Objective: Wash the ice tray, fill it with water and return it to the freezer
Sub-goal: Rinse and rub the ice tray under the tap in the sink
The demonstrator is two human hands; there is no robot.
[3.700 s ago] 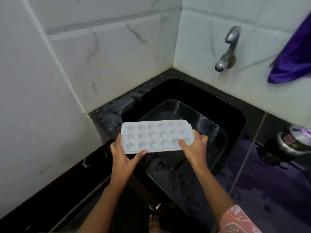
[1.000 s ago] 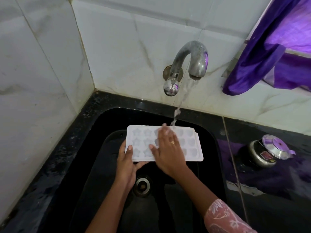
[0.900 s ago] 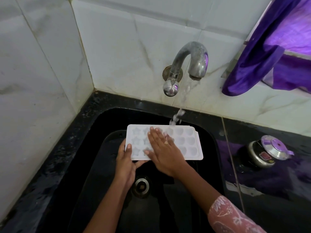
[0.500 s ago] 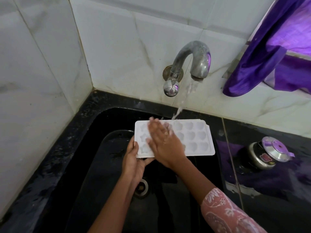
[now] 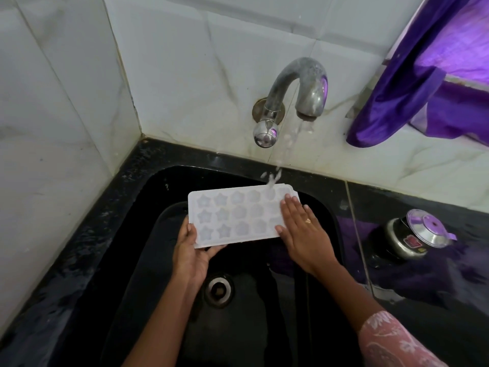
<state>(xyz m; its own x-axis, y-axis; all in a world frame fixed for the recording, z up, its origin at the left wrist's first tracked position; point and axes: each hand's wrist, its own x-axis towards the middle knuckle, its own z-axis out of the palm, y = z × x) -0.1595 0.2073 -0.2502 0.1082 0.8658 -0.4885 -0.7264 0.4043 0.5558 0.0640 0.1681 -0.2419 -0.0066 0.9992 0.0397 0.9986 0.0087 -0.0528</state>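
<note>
A white ice tray (image 5: 235, 214) with star and round moulds is held level over the black sink (image 5: 169, 260). Water runs from the metal tap (image 5: 299, 88) and lands on the tray's far right corner. My left hand (image 5: 191, 250) grips the tray's near left corner, thumb on top and fingers underneath. With straight fingers, my right hand (image 5: 301, 231) lies flat on the tray's right end and covers the moulds there.
A round drain (image 5: 218, 290) sits in the sink bottom below the tray. White marble tiles line the corner behind and to the left. A purple cloth (image 5: 412, 83) hangs at the upper right. A small steel pot with lid (image 5: 415, 235) stands on the wet black counter at right.
The tray has shifted left under the stream, so water now lands on its right end. My right hand slid from the tray's left-middle to its right end.
</note>
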